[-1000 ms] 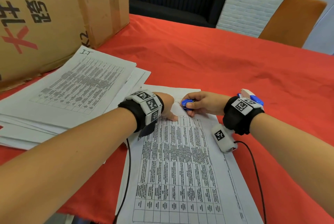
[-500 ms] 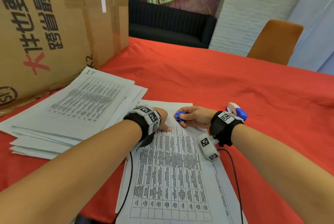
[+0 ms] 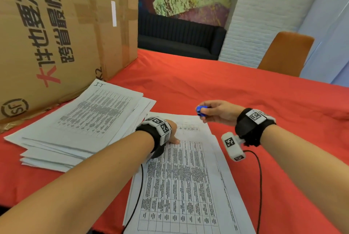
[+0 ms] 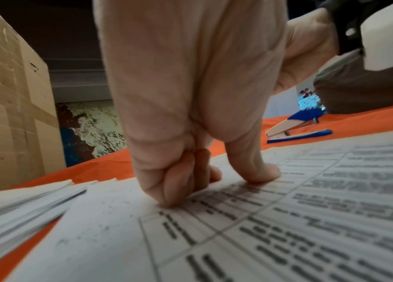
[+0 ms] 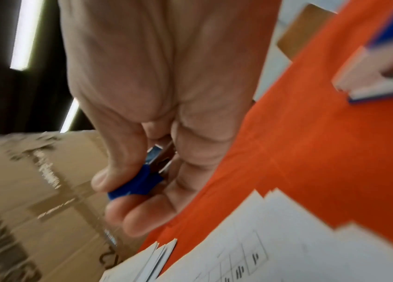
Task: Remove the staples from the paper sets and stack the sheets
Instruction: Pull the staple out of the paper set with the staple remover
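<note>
Right hand [image 3: 219,113], raised above the red tablecloth [image 3: 245,90], thumb and fingers pinched round a small blue-handled metal staple remover [image 3: 201,110]. Left hand [image 3: 172,129], fingers curled under, thumb and knuckles pressing on the printed white paper set [image 3: 181,177], which lies on the cloth before the person. Left of it, touching: a loose stack of white printed sheets [image 3: 79,120], beside a brown cardboard box [image 3: 56,35]. A blue-and-white stapler [image 4: 296,126] rests beyond the papers.
</note>
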`<state>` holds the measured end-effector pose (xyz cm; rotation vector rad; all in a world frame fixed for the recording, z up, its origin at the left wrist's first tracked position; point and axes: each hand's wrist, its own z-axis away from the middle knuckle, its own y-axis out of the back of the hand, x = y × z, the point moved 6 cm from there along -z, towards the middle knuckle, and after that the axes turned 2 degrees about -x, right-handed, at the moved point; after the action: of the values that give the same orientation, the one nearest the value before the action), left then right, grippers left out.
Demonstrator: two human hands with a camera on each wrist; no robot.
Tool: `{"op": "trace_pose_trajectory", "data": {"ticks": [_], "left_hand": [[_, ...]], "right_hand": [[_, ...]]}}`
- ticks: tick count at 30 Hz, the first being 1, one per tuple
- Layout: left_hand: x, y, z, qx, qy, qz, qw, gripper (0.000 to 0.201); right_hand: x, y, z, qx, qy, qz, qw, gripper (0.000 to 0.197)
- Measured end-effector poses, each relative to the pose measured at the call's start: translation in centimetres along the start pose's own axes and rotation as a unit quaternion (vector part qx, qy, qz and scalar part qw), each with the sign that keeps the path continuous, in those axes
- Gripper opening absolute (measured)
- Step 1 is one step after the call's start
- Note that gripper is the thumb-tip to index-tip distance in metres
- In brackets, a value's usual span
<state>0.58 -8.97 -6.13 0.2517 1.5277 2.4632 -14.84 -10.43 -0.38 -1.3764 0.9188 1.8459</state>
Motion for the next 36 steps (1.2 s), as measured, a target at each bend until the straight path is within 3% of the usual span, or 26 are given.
{"op": "trace_pose_trajectory", "data": {"ticks": [2,4,6,7,9,11,12,14,18,26,33,36], "left_hand": [[0.0,0.1,0.0,-0.007,-0.007,0.042,0.999,0.043],[0.3,0.1,-0.6,-0.006,-0.017,0.165,0.986,0.038],[0.5,0.5,-0.3,0.014,-0.028,0.243,0.97,0.033],[0.3,0.7,-0.4,0.028,-0.027,0.233,0.972,0.027],[-0.1,0.5,-0.5,0.03,-0.006,0.217,0.976,0.021],[-0.2,-0.1,-0.6,0.022,0.004,0.219,0.975,0.026],[-0.2,-0.2,-0.6,0.018,0.004,0.215,0.976,0.036],[0.0,-0.2,-0.5,0.014,0.002,0.189,0.982,0.035],[0.1,0.0,-0.6,0.034,-0.005,0.132,0.991,0.062],[0.4,-0.1,-1.0,0.038,-0.018,0.098,0.994,0.065],[0.5,-0.1,-1.4,0.037,-0.022,0.076,0.996,0.064],[0.5,0.0,-1.3,0.04,-0.022,0.077,0.996,0.06]], "right_hand": [[-0.7,-0.9,0.7,-0.019,-0.001,0.05,0.999,0.011],[-1.1,-2.5,0.9,-0.03,0.004,0.1,0.994,0.012],[-1.5,-3.5,0.5,-0.014,0.007,0.217,0.976,0.018],[-1.6,-3.6,0.1,0.001,-0.003,0.307,0.952,0.021],[-1.2,-3.8,-0.9,0.016,-0.03,0.484,0.874,0.024],[0.4,-4.1,-1.9,0.011,-0.071,0.589,0.805,0.028],[1.3,-4.3,-2.4,0.006,-0.091,0.616,0.782,0.031],[2.6,-4.8,-3.1,-0.007,-0.114,0.641,0.759,0.036],[2.7,-5.8,-3.9,-0.01,-0.105,0.655,0.748,0.04],[2.6,-6.8,-4.0,-0.025,-0.065,0.707,0.704,0.03],[2.8,-6.3,-3.4,-0.029,-0.048,0.671,0.739,0.039],[2.7,-7.2,-3.7,-0.038,-0.039,0.686,0.726,0.03]]}}
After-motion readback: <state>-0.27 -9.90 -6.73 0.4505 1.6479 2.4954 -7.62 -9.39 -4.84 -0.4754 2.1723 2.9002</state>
